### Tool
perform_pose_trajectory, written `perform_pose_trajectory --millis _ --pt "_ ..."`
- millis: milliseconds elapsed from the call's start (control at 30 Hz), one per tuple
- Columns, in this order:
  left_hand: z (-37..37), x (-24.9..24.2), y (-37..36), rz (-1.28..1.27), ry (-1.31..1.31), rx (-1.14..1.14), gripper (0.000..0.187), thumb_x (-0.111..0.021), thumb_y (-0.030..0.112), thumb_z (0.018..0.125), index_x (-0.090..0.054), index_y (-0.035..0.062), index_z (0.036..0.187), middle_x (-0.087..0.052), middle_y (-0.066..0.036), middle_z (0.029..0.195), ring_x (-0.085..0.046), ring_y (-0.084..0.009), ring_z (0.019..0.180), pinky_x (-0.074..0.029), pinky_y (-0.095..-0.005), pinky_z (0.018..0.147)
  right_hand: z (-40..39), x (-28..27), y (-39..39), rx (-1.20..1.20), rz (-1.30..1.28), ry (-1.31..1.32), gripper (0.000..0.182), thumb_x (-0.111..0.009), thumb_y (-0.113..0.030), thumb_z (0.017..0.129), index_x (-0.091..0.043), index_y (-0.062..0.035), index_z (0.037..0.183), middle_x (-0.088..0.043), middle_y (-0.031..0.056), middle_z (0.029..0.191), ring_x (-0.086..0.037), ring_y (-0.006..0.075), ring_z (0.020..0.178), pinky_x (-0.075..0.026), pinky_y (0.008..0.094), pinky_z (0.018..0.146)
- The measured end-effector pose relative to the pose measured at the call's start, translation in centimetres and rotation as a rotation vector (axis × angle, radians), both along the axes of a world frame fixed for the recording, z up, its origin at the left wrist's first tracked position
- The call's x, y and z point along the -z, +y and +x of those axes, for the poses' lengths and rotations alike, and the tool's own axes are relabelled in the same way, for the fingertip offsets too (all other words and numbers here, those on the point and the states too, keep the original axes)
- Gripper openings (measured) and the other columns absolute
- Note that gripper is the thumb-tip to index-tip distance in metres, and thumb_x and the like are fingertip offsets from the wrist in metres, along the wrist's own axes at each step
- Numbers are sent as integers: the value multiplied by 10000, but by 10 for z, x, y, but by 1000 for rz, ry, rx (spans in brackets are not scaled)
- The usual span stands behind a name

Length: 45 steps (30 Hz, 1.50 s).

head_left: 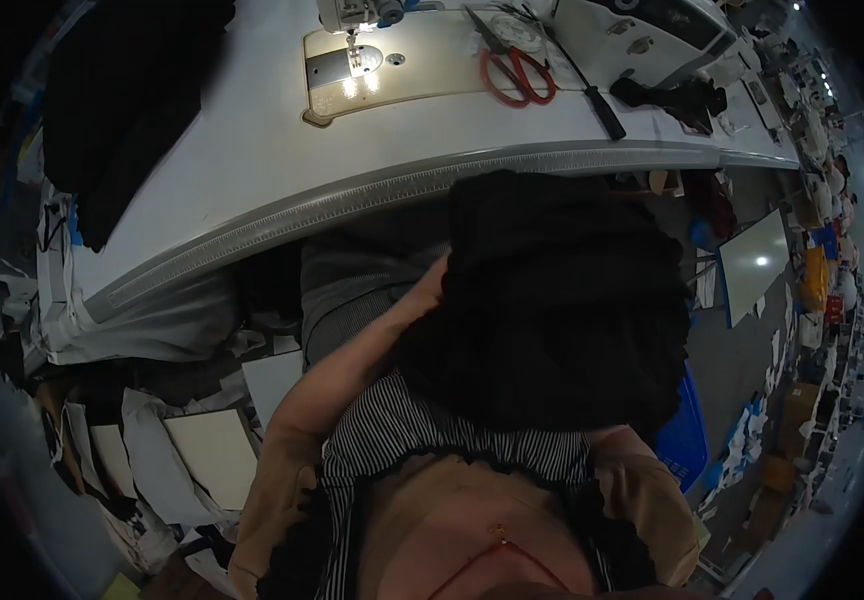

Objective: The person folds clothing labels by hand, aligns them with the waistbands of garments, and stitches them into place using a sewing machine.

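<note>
From my remote seat I see a big bundle of black fabric (552,300) filling the centre of the frame, held up in front of the person's body just below the curved front edge of the white worktop (252,160). The left hand (432,285) shows only as a sliver at the bundle's left edge, its forearm running down toward the lower left; the fingers are buried in the cloth, so it looks to be gripping the fabric, though I can't see the fingers themselves. The right hand is hidden behind the bundle — only a bit of forearm shows at the lower right of it — so I cannot tell whether it is closed or open.

On the worktop, at top centre, sits the sewing machine bed (392,65) with its lit needle area. Just right of it lie red-handled scissors (517,72), and beside them a long dark-handled tool (592,95) runs diagonally. A second heap of dark cloth (122,100) drapes over the worktop's upper left corner. Pale cut pieces (202,440) litter the floor at lower left, and a blue bin (687,440) stands at the right of the bundle.
</note>
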<state>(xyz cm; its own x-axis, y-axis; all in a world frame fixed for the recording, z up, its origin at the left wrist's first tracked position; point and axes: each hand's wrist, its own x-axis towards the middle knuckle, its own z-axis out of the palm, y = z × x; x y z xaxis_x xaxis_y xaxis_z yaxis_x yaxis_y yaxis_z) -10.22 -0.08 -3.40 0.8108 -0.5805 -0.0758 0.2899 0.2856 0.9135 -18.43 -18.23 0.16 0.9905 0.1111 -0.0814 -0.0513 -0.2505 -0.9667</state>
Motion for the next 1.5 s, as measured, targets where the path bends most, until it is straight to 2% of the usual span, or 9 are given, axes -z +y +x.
perform_pose_trajectory --millis 400,533,567,700,900,1033,1133,1233,1500 --pt "9 27 -5 -814 -39 203 496 -573 297 783 -464 35 1189 -458 -138 1234 -446 -283 1132 -378 -357 930 -93 32 -97 484 -492 -85 526 -424 -302 880 -306 -6 1299 -387 150 1284 -412 235 1171 -357 363 960" --pt "13 29 -9 -1086 7 268 460 -584 246 781 -480 28 1172 -465 -145 1226 -451 -289 1127 -381 -354 925 -112 -9 -88 312 1417 -321 584 -410 -359 875 -252 -42 1339 -219 127 1396 -196 255 1292 -126 398 1051" --pt "15 12 -22 -368 -616 -52 408 -567 186 783 -496 16 1147 -471 -160 1214 -457 -287 1118 -382 -345 920 -117 -18 -86 204 1892 -402 598 -406 -373 873 -238 -51 1349 -176 121 1425 -142 260 1322 -68 406 1074" --pt "10 0 -93 786 -1493 -533 345 -555 135 794 -517 -10 1104 -509 -176 1158 -502 -279 1058 -393 -326 896 -121 -45 -87 348 1288 -896 704 -552 -312 781 -229 -54 1351 -224 126 1406 -150 279 1316 -29 436 1076" --pt "30 -56 -182 147 -1163 -668 369 -591 176 777 -541 43 1117 -509 -138 1169 -450 -324 1110 -303 -407 961 -82 -5 -91 1095 91 -932 442 -474 -40 837 -352 -39 1262 -348 130 1303 -358 274 1213 -290 444 1006" --pt "30 -74 -185 267 -1628 -544 358 -560 265 812 -558 7 1061 -539 -173 1110 -512 -355 1019 -370 -429 898 -97 -32 -131 1300 373 -1055 197 -501 -28 848 -503 10 1042 -563 89 994 -553 168 921 -437 292 857" --pt "-18 -108 -171 1101 -1033 813 620 -484 537 791 -545 -40 1009 -591 -240 912 -585 -347 872 -476 -393 753 -100 -55 -162 1452 428 -1078 134 -507 -70 852 -523 11 957 -574 66 900 -555 150 818 -447 273 792" --pt "-46 -100 -147 939 -1516 953 519 -584 464 753 -558 -19 941 -619 -195 792 -630 -310 704 -510 -385 601 -103 -60 -190 1493 354 -1070 128 -515 -99 845 -523 -1 928 -565 59 887 -543 148 796 -432 256 733" --pt "-5 -100 -176 603 -2324 -94 243 -552 100 651 -497 122 887 -377 -2 604 -432 -141 586 -333 -279 577 -107 -99 -211 1193 -30 -728 198 -535 -131 833 -537 5 977 -575 74 929 -548 186 863 -440 362 770"
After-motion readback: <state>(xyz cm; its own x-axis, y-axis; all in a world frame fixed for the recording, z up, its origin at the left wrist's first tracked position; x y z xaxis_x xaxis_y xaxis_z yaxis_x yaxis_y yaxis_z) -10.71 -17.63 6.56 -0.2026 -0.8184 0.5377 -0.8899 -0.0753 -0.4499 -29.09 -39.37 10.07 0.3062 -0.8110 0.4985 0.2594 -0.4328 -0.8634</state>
